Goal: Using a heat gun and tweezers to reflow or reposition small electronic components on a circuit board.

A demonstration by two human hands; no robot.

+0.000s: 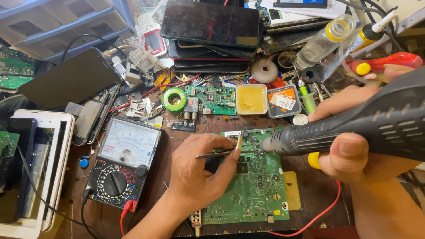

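Circuit board (256,186), green, is found lying flat at lower centre. Hot-air handpiece (354,126) is clasped in the right hand (349,152), its long axis pointing left toward the board's upper edge. Tweezers (219,153) are pinched by the left hand (201,172), tips just beside the nozzle.

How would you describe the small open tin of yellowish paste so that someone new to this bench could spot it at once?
Start at the big green circuit board under the hands and go straight up, past its top edge. There sits the paste tin, between a smaller green board on its left and an orange-labelled dark tin on its right. It alone is open and square, filled with dull yellow paste.
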